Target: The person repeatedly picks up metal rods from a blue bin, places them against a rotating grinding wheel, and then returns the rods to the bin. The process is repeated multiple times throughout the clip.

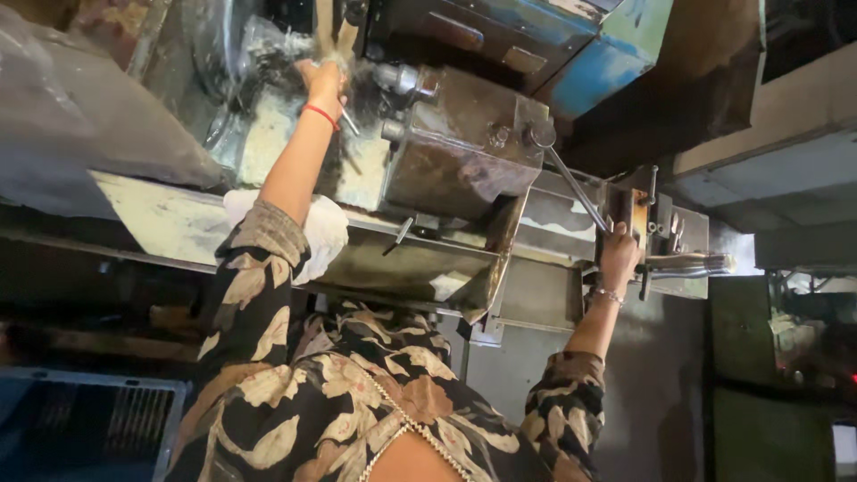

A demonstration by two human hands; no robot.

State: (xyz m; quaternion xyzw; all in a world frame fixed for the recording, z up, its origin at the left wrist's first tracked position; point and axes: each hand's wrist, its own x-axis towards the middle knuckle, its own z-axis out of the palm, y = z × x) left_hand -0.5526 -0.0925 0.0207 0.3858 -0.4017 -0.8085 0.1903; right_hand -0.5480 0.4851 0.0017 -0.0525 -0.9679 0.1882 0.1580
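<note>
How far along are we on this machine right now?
Done: whitish fluid already coats the tray, so cutting seems to have been run. In hand: left hand is at the wet spindle area, its grip unclear; right hand grips the lever. Left: the part itself is hidden, so the remainder can't be judged.

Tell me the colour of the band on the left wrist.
Red band, seen in the head view, just below the left hand.

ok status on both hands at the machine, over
Left hand up at the wet work area, closed around a small tool. Right hand gripping the long metal lever. White cloth on the tray edge, clear of both.
</note>
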